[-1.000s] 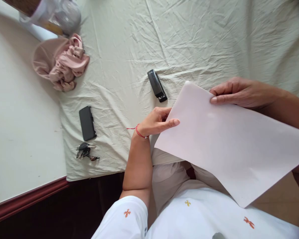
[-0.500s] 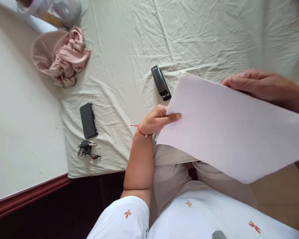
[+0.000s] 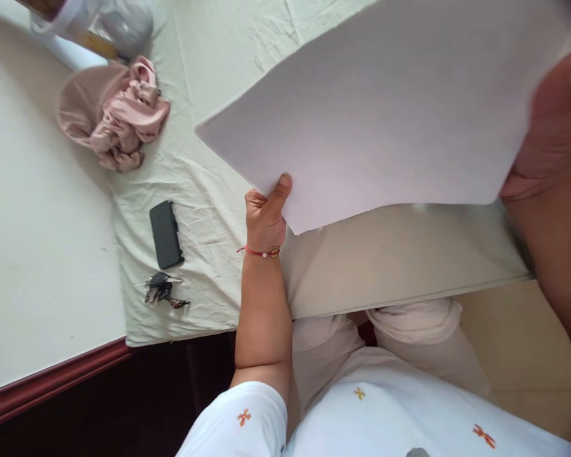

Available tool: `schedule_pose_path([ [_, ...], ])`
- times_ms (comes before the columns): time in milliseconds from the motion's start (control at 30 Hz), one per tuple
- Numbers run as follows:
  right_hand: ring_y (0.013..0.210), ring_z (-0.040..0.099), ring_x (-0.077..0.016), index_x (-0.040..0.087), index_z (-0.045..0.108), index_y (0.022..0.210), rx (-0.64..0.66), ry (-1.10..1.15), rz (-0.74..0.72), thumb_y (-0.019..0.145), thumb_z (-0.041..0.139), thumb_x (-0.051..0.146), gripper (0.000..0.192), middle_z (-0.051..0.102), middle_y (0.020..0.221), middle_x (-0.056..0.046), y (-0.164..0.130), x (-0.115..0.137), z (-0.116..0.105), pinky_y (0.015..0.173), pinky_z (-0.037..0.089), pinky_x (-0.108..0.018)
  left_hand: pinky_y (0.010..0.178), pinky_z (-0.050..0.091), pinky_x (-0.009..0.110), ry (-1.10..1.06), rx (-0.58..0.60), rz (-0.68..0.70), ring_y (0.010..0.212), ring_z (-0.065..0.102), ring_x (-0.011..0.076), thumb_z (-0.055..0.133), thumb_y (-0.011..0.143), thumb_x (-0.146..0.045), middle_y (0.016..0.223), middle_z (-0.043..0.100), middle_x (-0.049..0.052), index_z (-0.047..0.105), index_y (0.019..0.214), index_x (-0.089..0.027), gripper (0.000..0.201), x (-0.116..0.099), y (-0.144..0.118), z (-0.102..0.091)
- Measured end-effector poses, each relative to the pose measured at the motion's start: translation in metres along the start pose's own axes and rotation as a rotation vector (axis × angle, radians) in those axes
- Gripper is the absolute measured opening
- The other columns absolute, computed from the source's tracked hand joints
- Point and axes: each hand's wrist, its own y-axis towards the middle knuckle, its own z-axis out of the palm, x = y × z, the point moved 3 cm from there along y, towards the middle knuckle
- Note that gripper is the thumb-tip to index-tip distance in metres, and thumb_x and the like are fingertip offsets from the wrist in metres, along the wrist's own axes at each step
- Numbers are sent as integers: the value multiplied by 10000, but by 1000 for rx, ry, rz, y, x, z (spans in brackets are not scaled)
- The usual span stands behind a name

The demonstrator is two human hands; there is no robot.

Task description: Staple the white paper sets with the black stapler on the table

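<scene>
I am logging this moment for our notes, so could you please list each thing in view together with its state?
Sheet of paper: lifted off the bed, tilted, flat and unfolded.
Left hand: pinching the sheet's lower edge.
Right hand: blurred at the sheet's right side; grip unclear.
Phone: lying flat, screen dark.
Keys: bunched, lying beside the phone.
Pink cloth: crumpled.
Bedsheet: wrinkled.

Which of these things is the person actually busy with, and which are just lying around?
In hand:
- sheet of paper, pinched at its lower edge by the left hand; the right hand is at its right side, blurred

Lying about on the cloth:
- black phone
- bunch of keys
- crumpled pink cloth
- plastic bag at the top left
</scene>
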Motion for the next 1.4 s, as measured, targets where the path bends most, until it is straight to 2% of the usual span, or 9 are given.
schedule_pose_path([
  [100, 1240, 718, -315, 317, 785, 1182, -119, 164, -123, 760, 907, 531, 489, 781, 1264, -87, 4, 8, 5, 827, 652, -352, 1041, 632, 401, 8, -4, -11, 1256, 716, 320, 986, 602, -525, 1025, 816, 50, 815, 869, -214, 444, 0, 1, 2],
  [167, 1245, 714, -309, 273, 814, 1135, -177, 223, -118, 720, 963, 352, 447, 769, 1304, -90, 6, 10, 7, 878, 650, -363, 1044, 627, 395, 5, -16, -7, 1223, 731, 308, 984, 612, -509, 1018, 817, 57, 817, 862, -205, 428, 0, 2, 2],
  [333, 1191, 740, -257, 235, 833, 1070, -200, 257, -29, 813, 881, 186, 266, 781, 1292, -66, 6, 10, 8, 888, 635, -375, 1027, 631, 372, 2, -22, -26, 1117, 767, 266, 968, 664, -465, 969, 818, 55, 814, 835, -188, 360, 4, 5, -1],
  [500, 1176, 747, -227, 242, 841, 1072, -198, 260, -88, 830, 836, 100, 281, 806, 1221, -49, 9, 8, 8, 925, 623, -363, 964, 657, 367, 10, 8, -92, 1124, 771, 284, 984, 616, -494, 956, 828, 47, 800, 861, -204, 422, 7, 8, -3],
  [700, 1091, 777, -232, 228, 844, 1008, -265, 284, -121, 807, 858, 116, 231, 822, 1158, -62, 12, 11, 11, 872, 640, -349, 895, 655, 369, 28, 160, -152, 1054, 783, 284, 1030, 527, -424, 1026, 826, 63, 769, 960, -220, 546, 6, 11, -7],
  [900, 1042, 792, -239, 158, 813, 991, -283, 198, -84, 906, 797, 177, 89, 834, 1053, -71, 8, 14, 16, 824, 630, -365, 832, 647, 326, 83, 69, -90, 935, 784, 236, 1009, 558, -475, 897, 812, 30, 752, 870, -212, 483, 8, 13, -10],
  [1033, 1051, 791, -246, 125, 795, 998, -239, 137, -52, 994, 709, 282, 178, 823, 1090, -98, 7, 13, 17, 847, 628, -378, 809, 650, 313, 95, 27, -69, 881, 780, 218, 993, 576, -514, 838, 803, 14, 761, 836, -210, 462, 8, 12, -9],
  [1233, 950, 796, -236, 113, 807, 1102, -284, 133, -68, 868, 827, 136, 236, 824, 1060, -112, 5, 12, 16, 798, 648, -367, 785, 663, 318, 104, 7, -92, 897, 786, 230, 940, 637, -591, 803, 801, 25, 760, 792, -205, 453, 10, 12, -8],
  [1400, 936, 788, -241, 115, 808, 1061, -317, 62, -98, 853, 863, 274, 267, 814, 1085, -113, 5, 11, 18, 764, 657, -369, 852, 669, 339, 64, 43, -99, 1071, 786, 272, 856, 727, -660, 901, 818, 64, 757, 838, -210, 474, 9, 11, -7],
])
